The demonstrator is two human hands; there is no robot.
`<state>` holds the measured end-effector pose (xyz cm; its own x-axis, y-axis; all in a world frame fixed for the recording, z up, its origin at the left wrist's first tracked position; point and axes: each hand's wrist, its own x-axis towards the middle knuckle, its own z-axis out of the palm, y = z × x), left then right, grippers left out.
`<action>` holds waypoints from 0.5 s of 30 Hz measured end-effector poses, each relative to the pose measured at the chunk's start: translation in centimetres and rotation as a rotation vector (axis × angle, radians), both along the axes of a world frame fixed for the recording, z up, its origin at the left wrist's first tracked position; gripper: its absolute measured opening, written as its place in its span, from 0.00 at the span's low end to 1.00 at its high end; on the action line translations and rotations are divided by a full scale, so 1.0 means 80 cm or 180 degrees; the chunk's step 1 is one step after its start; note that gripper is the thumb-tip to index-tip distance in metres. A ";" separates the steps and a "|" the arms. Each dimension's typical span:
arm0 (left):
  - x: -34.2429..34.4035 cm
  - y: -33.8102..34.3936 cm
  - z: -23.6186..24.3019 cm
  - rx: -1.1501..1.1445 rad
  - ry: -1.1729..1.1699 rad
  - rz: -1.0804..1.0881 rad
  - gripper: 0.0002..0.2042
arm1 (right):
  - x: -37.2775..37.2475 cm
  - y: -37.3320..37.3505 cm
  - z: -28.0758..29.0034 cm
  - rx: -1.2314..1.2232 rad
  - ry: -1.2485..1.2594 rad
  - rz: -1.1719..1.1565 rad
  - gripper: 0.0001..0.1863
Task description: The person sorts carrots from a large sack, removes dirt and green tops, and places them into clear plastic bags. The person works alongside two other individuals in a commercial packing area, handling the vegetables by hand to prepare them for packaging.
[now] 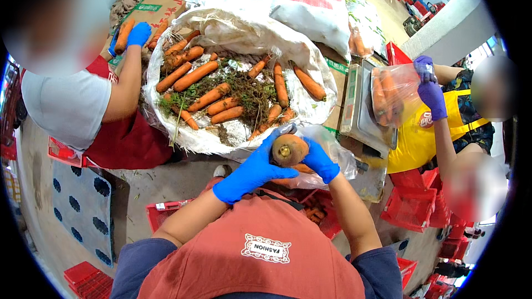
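Red apron (252,230), then a stout carrot (293,154), brownish orange, stem end showing.

A dark-spotted mat (84,220) lies on the grey floor (158,187).

Counts: own hands x2, left hand (257,167) and right hand (320,161), with one held carrot (290,150) at centre. Upper centre: open white sack (238,23) x1, loose carrots (208,97) in it at least 12 (overlapping), filled white sack (310,1) x1. Right: scale (350,102) x1, purple gloves (434,101) x2; lower left: spotted mat (83,213) x1; red crates (407,206) several, overlapping, exact number unclear.
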<state>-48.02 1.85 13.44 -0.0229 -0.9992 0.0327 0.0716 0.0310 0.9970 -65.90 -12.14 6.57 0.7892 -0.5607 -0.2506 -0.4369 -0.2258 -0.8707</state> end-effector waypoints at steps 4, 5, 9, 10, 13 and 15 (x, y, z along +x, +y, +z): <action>0.005 0.026 0.035 0.0755 0.1503 -0.0020 0.38 | -0.085 -0.006 -0.028 0.0927 0.0942 -0.1215 0.25; 0.001 0.028 0.042 0.0856 0.1654 -0.0088 0.37 | -0.095 -0.013 -0.028 0.0097 0.1108 -0.0636 0.24; -0.011 0.022 0.056 0.0833 0.2799 -0.0590 0.37 | -0.102 -0.017 0.000 -0.0451 0.0929 -0.0189 0.23; -0.013 0.022 0.059 0.0697 0.3310 -0.0746 0.37 | -0.098 -0.011 0.009 -0.0134 0.0899 -0.0315 0.23; -0.011 0.026 0.064 0.1247 0.3500 -0.0328 0.32 | -0.074 0.001 0.038 -0.0251 0.0932 -0.0294 0.23; -0.009 0.032 0.065 0.0836 0.4216 -0.0472 0.31 | -0.058 0.002 0.059 -0.0406 0.0675 -0.0046 0.21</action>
